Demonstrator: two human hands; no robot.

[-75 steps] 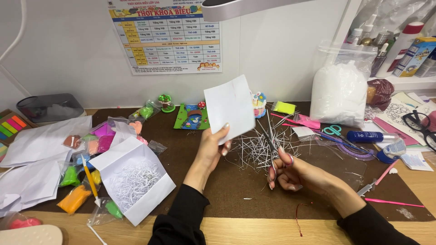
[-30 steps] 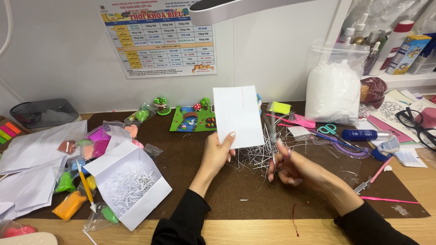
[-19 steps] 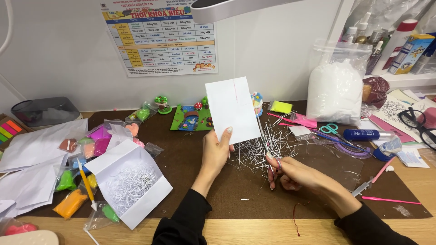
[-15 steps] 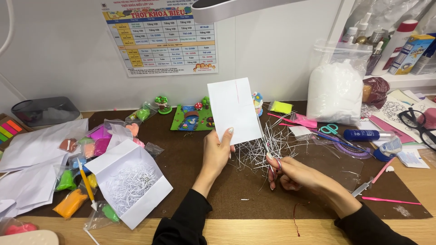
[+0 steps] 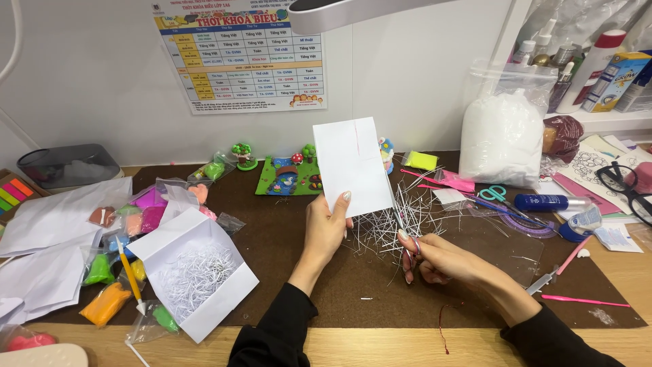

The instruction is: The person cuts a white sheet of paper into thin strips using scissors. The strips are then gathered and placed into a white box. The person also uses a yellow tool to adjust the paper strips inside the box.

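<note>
A person sits at a wooden tabletop [image 5: 380, 346] covered by a dark brown mat [image 5: 285, 231]. The left hand [image 5: 324, 228] holds a white sheet of paper [image 5: 353, 166] upright above the mat, fingers closed on its lower edge, thumb in front. The right hand [image 5: 435, 258] is closed around a pair of scissors [image 5: 401, 221], whose blades meet the paper's right edge. Just beneath and behind the paper lies a pile of thin white paper strips [image 5: 397, 221], spread over the mat.

To the left, an open folded paper tray [image 5: 193, 272] holds more shredded strips. Around it lie small bags of coloured clay [image 5: 129, 224] and loose white sheets [image 5: 54, 217]. To the right are a bag of white filling [image 5: 502, 139], teal-handled scissors [image 5: 496, 195] and a blue tube [image 5: 543, 202]. A timetable chart [image 5: 241, 54] hangs on the wall behind.
</note>
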